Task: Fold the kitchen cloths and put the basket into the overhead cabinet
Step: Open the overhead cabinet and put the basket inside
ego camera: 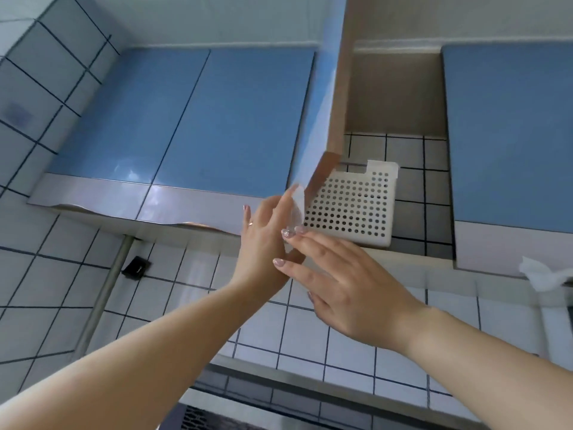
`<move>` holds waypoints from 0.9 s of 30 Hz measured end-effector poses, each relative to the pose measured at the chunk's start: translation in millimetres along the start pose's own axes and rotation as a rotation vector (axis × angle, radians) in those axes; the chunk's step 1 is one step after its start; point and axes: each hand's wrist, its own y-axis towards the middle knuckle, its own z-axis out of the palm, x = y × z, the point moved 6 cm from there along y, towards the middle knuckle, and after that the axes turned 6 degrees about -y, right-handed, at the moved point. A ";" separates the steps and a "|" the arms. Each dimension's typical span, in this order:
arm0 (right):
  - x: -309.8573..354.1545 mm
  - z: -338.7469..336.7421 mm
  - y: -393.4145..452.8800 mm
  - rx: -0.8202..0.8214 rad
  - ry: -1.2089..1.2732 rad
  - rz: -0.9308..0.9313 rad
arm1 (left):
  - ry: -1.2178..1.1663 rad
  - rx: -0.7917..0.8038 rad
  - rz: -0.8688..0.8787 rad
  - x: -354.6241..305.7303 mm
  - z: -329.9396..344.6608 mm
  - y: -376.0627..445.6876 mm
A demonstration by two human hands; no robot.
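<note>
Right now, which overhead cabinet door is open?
The door just left of the white perforated basket: it is swung out edge-on, left hand on its lower corner, baring the compartment. The blue doors left and right are shut.

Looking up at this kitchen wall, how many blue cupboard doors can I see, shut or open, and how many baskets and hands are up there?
Shut blue doors: 3, two on the left and one on the right
Open blue door, seen edge-on: 1
White perforated basket in the open cabinet: 1
Hands: 2, left hand, right hand
Total: 7
</note>
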 end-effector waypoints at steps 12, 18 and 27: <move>-43.1 -22.0 -83.3 0.162 -0.198 0.066 | 0.121 0.074 0.107 -42.3 135.0 -9.9; -112.0 25.4 -133.3 0.515 -0.407 0.415 | 0.349 0.065 0.166 -35.0 195.6 -12.3; -121.7 94.8 -147.6 0.607 -0.140 0.550 | 0.501 0.056 0.226 -19.8 233.0 -19.9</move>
